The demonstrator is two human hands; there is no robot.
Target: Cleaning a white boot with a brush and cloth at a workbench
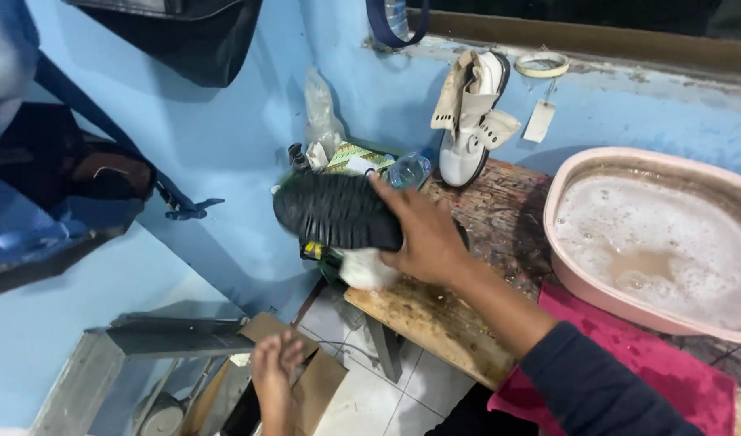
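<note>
R hand (423,234) grips black shoe (338,211), sole up, over bench (435,311); L hand (275,373) spread, empty, low near box (318,387). Basin (653,242) right.

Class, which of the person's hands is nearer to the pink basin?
Right. The right hand grips a black shoe just left of the pink basin; the left hand hangs lower, over a cardboard box.

White boot (467,121), pink basin (564,266), perhaps soapy.
</note>
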